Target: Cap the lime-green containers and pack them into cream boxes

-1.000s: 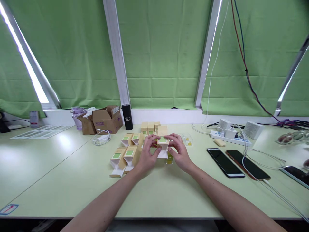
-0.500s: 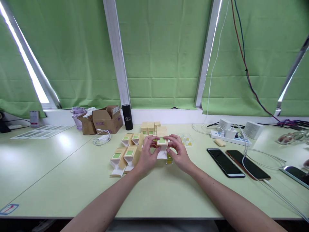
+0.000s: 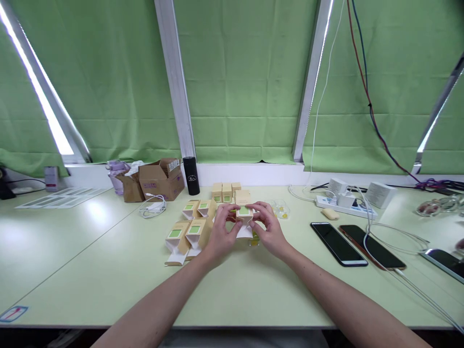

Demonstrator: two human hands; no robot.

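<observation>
Between my two hands is a small cardboard box [image 3: 244, 212] with a green label, its white-lined flap hanging open toward me. My left hand [image 3: 224, 231] grips its left side with thumb and fingers. My right hand [image 3: 270, 231] holds the right side the same way. Left of my hands lie several similar open boxes [image 3: 195, 231] with flaps down. Upright boxes [image 3: 226, 192] stand behind. A clear plastic piece with yellow bits [image 3: 255, 239] shows partly below my right hand, and a clear tray [image 3: 282, 210] lies beyond it.
A brown carton [image 3: 162, 180], a black bottle [image 3: 191, 176] and a coiled white cable [image 3: 153, 208] are at the back left. To the right are two phones [image 3: 338, 244], a power strip [image 3: 346, 207] and loose white cables. Part of another person's hand [image 3: 460, 245] shows at the right edge.
The box in my hands has tilted very slightly and shifted a little to the right. Both hands stay in nearly the same place.
</observation>
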